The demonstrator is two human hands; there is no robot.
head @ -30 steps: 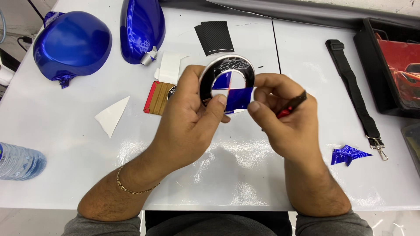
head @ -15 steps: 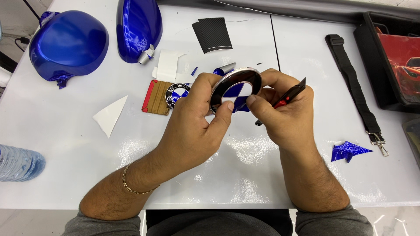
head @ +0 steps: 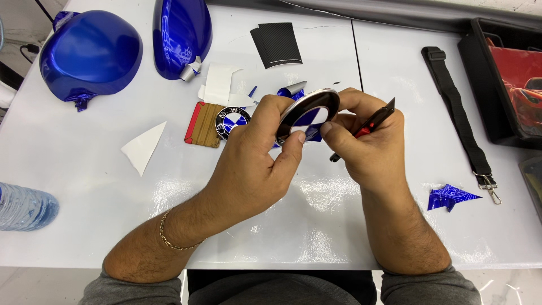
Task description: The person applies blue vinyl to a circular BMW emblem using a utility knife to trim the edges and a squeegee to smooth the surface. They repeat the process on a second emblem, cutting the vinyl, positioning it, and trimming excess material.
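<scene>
Round emblem [head: 307,113]: blue-and-white disc with a dark rim, held tilted above the white table [head: 339,214], between both hands.
Left hand [head: 257,161]: clamped on the emblem's near edge, thumb on its face.
Right hand [head: 370,144]: fingers closed on the emblem's far side, a red-and-black craft knife [head: 367,127] gripped in the same hand.
Surroundings: second emblem [head: 231,120] on a brown holder [head: 202,125]; blue vinyl scrap [head: 449,196] well apart to the right.
Change: the emblem now stands more edge-on than a second ago, and the second emblem has come into sight.
</scene>
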